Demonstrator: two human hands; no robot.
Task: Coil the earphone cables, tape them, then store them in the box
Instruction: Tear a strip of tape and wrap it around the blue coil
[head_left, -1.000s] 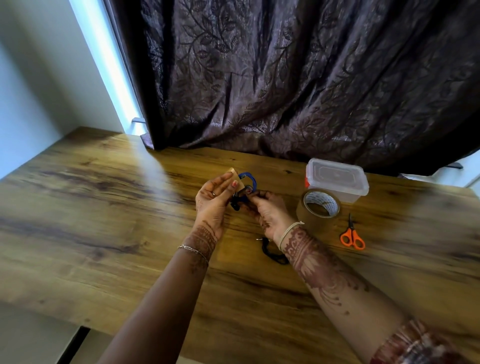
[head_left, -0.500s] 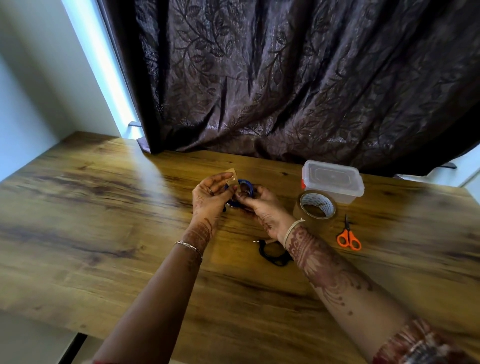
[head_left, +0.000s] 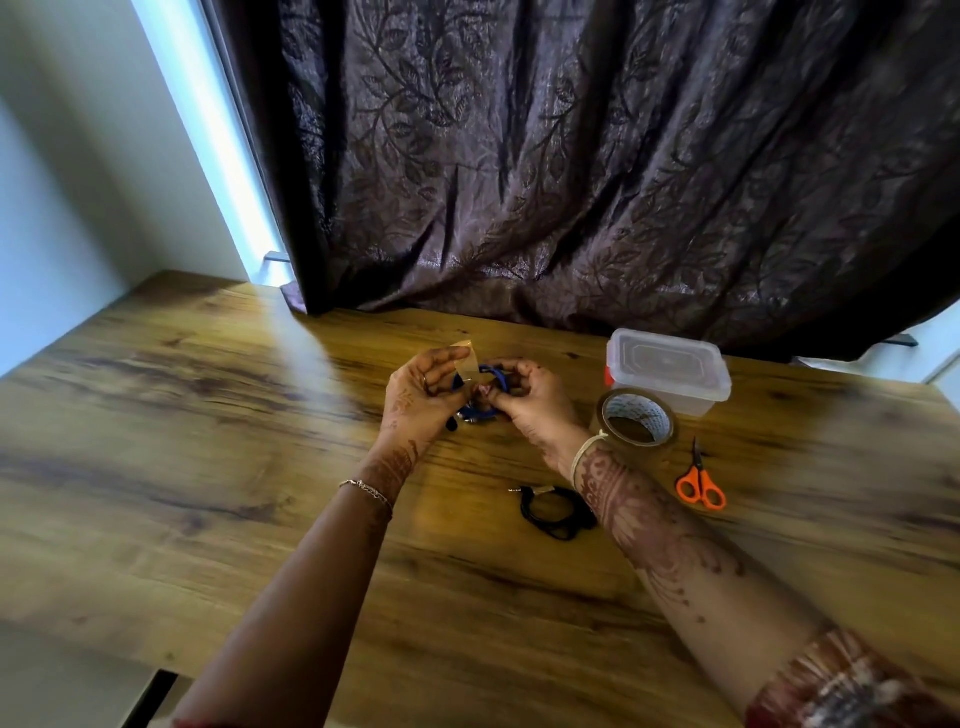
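Blue earphone cable (head_left: 485, 371), coiled, sits between the two hands, held above the table (head_left: 208, 415).

Head view: the right hand (head_left: 530, 400) pinches the coil with curled fingers. The left hand (head_left: 421, 400) pinches a strip of tape (head_left: 465, 358), which stands up just left of the coil, long axis slanting upward.

We judge the tape must travel rightward across the coil.

Against a second ago, the loop sits lower and more hidden between the hands, and the tape remains unwrapped.

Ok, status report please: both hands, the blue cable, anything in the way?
Left-hand grip pinches tape strip; right-hand grip holds blue cable coil. Not yet taped. Black coil on table; box closed.
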